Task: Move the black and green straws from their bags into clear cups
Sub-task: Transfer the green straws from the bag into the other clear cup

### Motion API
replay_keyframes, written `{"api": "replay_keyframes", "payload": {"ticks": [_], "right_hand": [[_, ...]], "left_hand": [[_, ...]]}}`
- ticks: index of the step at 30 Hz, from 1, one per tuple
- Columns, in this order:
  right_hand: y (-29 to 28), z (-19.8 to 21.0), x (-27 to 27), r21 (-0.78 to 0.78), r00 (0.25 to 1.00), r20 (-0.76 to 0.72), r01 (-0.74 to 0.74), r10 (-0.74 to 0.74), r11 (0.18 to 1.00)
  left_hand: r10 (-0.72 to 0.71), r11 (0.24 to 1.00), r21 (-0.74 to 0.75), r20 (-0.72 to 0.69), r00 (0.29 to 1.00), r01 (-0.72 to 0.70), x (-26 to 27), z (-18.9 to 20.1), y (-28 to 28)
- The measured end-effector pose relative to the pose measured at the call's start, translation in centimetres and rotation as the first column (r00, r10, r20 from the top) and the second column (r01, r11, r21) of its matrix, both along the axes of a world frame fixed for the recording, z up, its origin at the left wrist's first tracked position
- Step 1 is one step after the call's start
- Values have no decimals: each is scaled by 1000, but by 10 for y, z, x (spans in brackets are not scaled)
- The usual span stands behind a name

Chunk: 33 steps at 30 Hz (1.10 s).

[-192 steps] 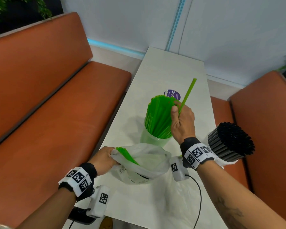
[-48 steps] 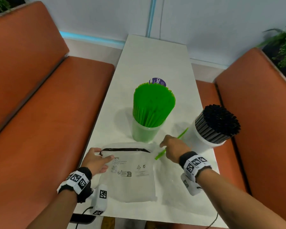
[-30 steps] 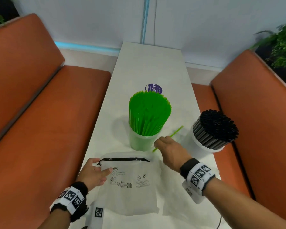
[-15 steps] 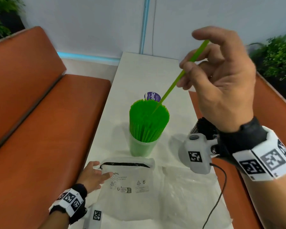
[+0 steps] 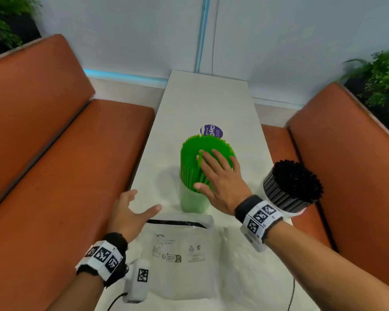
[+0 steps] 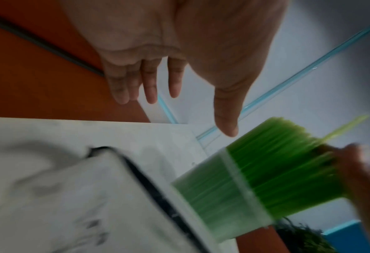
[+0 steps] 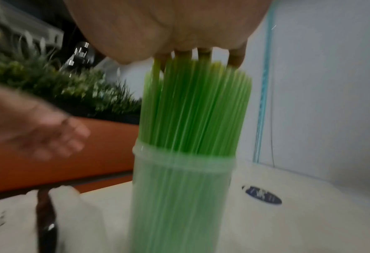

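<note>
A clear cup (image 5: 192, 200) packed with green straws (image 5: 193, 153) stands mid-table. My right hand (image 5: 216, 173) lies flat on the straw tops, fingers straight; the right wrist view shows the fingertips (image 7: 236, 58) on the green straws (image 7: 195, 106). My left hand (image 5: 130, 209) hovers open above the table left of the cup (image 6: 218, 202), holding nothing. A second cup (image 5: 288, 209) of black straws (image 5: 294, 180) stands at the right table edge. An empty clear bag (image 5: 180, 254) with a black zip lies flat near me.
A purple round sticker (image 5: 211, 131) lies on the white table (image 5: 202, 104) behind the green straws. Orange benches (image 5: 65, 176) flank the table on both sides. Another clear plastic bag (image 5: 252, 272) lies at the near right. Plants (image 5: 382, 81) stand behind the right bench.
My right hand has come down from holding a single green straw over the cup to lying flat on the straw tops. My left hand has lifted off the bag and opened.
</note>
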State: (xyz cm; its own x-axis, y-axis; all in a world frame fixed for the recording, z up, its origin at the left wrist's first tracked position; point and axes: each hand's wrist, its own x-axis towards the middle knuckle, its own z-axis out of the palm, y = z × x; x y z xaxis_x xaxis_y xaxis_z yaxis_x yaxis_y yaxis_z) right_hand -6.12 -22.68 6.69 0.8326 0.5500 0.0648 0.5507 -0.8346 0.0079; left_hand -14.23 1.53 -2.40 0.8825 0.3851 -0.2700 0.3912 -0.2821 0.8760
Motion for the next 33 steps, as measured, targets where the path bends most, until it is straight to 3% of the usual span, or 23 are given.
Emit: {"api": "replay_keyframes", "payload": {"ticks": [1, 3, 5, 7, 9, 12, 14, 16, 19, 20, 21, 23, 24, 26, 28, 29, 31, 33], "right_hand": [[-3, -3, 1, 10, 1000, -10, -4, 4, 1000], [-9, 2, 10, 231, 998, 56, 7, -21, 973], [-14, 7, 18, 422, 984, 76, 115, -162, 899], [-14, 5, 26, 465, 964, -138, 266, -228, 845], [-7, -1, 32, 499, 922, -351, 331, -163, 800], [-5, 0, 46, 640, 927, -359, 328, -106, 695], [-11, 3, 53, 626, 931, -357, 301, -79, 719], [-18, 9, 54, 599, 924, -375, 302, -74, 741], [-18, 21, 60, 689, 937, -342, 302, -72, 659], [-14, 24, 62, 677, 927, -369, 321, -73, 663], [-11, 23, 64, 611, 912, -403, 333, -80, 718], [-5, 13, 64, 338, 908, -401, 269, -121, 902], [-4, 8, 64, 239, 919, -375, 224, -123, 945], [-6, 8, 63, 312, 931, -357, 199, -79, 929], [-8, 13, 63, 534, 946, -319, 226, -53, 814], [-8, 15, 64, 575, 959, -274, 220, -68, 788], [-2, 17, 59, 448, 969, -236, 178, -76, 876], [2, 8, 55, 123, 978, -202, 80, -54, 989]], "left_hand": [[-34, 999, -12, 64, 997, 35, 8, 8, -6], [-132, 990, -29, 172, 976, 139, 27, 25, -19], [-257, 966, 24, 204, 945, 258, 49, 43, -33], [-379, 925, 77, 152, 913, 371, 73, 57, -46], [-456, 889, 90, 96, 885, 449, 90, 66, -61], [-401, 908, 197, 158, 903, 369, 99, 67, -73], [-347, 927, 218, 189, 919, 306, 97, 65, -70], [-345, 923, 228, 131, 929, 311, 93, 62, -64], [-377, 918, 205, 177, 909, 340, 96, 72, -60], [-395, 912, 207, 208, 895, 354, 100, 76, -61], [-422, 899, 227, 218, 880, 375, 104, 79, -63], [-523, 831, 315, 168, 835, 458, 109, 84, -70], [-575, 783, 364, 115, 810, 504, 110, 84, -74], [-622, 710, 458, 50, 781, 535, 108, 79, -80], [-614, 685, 529, 48, 788, 501, 107, 74, -81], [-603, 685, 549, 57, 796, 479, 107, 73, -81], [-584, 696, 554, 68, 809, 456, 108, 70, -81], [-581, 707, 543, 81, 810, 453, 107, 69, -84]]}}
